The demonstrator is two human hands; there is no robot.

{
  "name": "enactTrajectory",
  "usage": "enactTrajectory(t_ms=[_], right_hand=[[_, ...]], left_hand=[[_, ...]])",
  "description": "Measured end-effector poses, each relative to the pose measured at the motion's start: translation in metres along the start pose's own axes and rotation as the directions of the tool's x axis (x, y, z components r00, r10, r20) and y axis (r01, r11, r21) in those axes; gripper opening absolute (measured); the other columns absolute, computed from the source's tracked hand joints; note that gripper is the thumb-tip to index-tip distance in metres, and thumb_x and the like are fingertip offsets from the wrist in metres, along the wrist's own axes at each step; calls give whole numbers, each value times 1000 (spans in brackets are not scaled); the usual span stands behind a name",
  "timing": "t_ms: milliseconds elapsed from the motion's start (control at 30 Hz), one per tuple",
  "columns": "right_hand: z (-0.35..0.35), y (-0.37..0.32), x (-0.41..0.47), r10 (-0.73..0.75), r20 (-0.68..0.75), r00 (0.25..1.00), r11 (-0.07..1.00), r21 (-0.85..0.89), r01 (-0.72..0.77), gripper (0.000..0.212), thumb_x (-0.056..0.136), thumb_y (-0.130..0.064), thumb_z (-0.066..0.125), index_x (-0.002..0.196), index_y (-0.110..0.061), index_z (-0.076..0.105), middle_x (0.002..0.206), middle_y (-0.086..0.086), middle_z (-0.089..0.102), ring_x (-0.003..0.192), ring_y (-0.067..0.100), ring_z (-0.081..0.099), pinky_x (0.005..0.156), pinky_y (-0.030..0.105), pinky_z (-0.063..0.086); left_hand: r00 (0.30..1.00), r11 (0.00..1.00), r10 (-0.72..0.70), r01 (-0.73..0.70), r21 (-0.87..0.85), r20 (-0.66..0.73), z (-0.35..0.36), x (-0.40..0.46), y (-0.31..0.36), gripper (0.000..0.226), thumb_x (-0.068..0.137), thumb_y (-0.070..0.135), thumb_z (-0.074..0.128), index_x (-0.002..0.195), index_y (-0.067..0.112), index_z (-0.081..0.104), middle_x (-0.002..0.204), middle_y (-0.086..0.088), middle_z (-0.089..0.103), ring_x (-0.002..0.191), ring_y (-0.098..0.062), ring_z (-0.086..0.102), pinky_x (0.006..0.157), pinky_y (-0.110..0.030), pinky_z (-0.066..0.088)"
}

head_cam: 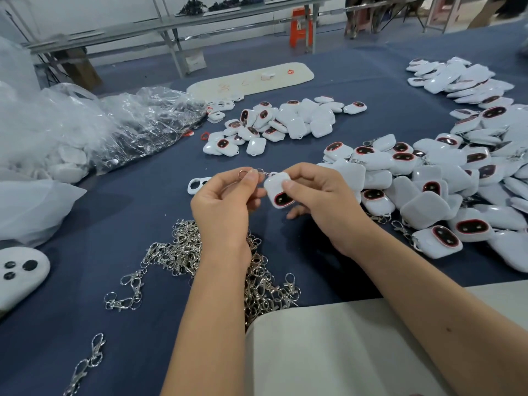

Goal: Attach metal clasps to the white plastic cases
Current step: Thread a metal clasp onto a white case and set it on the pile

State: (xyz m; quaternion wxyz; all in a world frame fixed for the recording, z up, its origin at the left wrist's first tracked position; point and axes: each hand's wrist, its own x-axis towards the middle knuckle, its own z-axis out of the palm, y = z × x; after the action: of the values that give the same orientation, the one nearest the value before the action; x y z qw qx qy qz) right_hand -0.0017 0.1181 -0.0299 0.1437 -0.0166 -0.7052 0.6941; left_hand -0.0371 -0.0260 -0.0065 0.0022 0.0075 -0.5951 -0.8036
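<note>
My right hand (317,201) grips a white plastic case (278,188) with a dark red-rimmed oval window, held above the blue table. My left hand (225,201) pinches a metal clasp (251,172) whose ring shows above my fingers; its hook end meets the loop at the top of the case. A heap of loose metal clasps (183,252) lies under my left wrist. White cases without clasps are piled in the middle (285,121). Cases carrying clasps are heaped at the right (445,184).
Clear plastic bags (128,121) holding more parts lie at the left. A white oval frame piece (197,184) sits just left of my hands. A white board (251,80) lies at the back, a grey pad (20,275) at the left edge, and a pale sheet (328,344) near me.
</note>
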Motion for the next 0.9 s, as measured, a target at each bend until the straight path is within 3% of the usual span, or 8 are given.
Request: enactTrajectory(t_ms=[167,367,500,600,667,767,833,900], right_hand=[[0,-1,1,40,-130,991,993,117,-25,18,107,-11,54,103,-5,70,75,11,67,56,14,52,46,24,41],[-1,-1,1,46,-215,975,985,173,-8,24,108,-13,51,100,-8,72,65,2,60,51,10,43,44,18,33],[-1,0,-1,-20,-254,967,991,126,53,22,107,-11,51,103,-8,72,64,6,51,51,11,39,44,20,31],[-1,-1,-2,-127,-358,925,992,-42,120,15,104,-16,58,102,-18,72,63,-3,52,54,15,43,49,26,38],[-4,-3,-2,-197,-464,864,978,-159,137,11,101,-20,62,99,-25,70,69,-5,57,60,20,51,56,35,46],[-10,-10,0,-213,-633,744,976,-181,125,13,99,-20,63,109,-28,68,88,-3,62,69,32,60,64,43,56],[-17,-16,3,-236,-718,655,968,-232,94,34,98,-16,64,131,-25,61,112,-3,55,79,20,65,77,42,60],[-22,-22,6,-292,-739,608,954,-268,133,54,95,-7,62,147,-18,49,132,2,43,91,8,68,80,31,61]], left_hand=[[1000,998,-16,14,62,26,2,-2,-1,6,92,9,74,86,11,75,82,-5,78,64,-9,65,61,-20,53],[997,996,-74,72,60,36,3,-1,0,13,92,16,75,82,8,72,79,-7,77,63,-10,64,60,-20,53],[995,994,-84,80,68,55,3,-2,0,13,92,16,75,80,11,71,80,-7,77,66,-11,64,63,-22,53],[995,994,-77,73,83,55,5,-3,-1,11,94,13,73,82,11,72,80,-7,77,66,-11,65,64,-22,54],[996,994,-81,78,79,35,5,-3,-1,10,94,12,72,84,11,71,79,-5,77,65,-11,65,64,-23,54],[999,994,-45,45,104,-3,4,-2,-1,11,95,11,71,84,11,70,75,-2,76,63,-10,65,62,-21,54],[1000,987,6,-3,158,-17,3,-1,-1,11,95,11,70,84,11,71,72,0,75,60,-8,64,59,-19,53],[999,976,51,-45,214,-20,3,-1,0,12,95,12,70,82,12,71,71,2,75,60,-7,64,58,-18,52]])
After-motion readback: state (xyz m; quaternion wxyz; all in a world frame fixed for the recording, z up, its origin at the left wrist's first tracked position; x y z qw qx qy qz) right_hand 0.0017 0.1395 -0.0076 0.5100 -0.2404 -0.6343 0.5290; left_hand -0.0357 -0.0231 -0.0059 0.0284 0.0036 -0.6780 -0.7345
